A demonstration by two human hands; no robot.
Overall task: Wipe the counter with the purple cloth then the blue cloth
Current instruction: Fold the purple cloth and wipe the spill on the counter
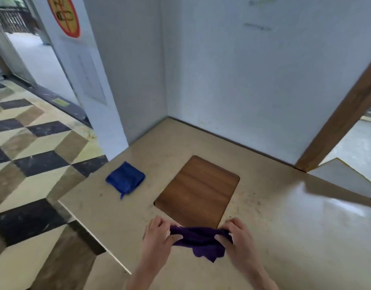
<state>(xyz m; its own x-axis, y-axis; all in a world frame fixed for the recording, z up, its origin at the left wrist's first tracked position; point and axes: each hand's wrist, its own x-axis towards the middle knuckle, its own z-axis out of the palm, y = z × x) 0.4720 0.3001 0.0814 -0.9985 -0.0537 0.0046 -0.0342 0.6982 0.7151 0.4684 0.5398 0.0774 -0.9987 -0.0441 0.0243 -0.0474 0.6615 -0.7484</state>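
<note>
- Both hands sit nearest the camera: the left hand (159,234) and right hand (238,237) each pinch an end of the purple cloth (199,240), thumbs and fingers curled round its edge.
- Stretched between them, it hangs bunched just above the near part of the counter (285,237), at the near edge of the wooden inset (198,190).
- Blue cloth (125,179) lies folded on the counter to the left, well apart from the hands.
- Step in hand, as I judge it: readying the purple cloth; wiping seems not yet begun.
- Next move likely calls for lowering it flat, pressing down and sweeping across the speckled surface; the blue cloth comes later.
</note>
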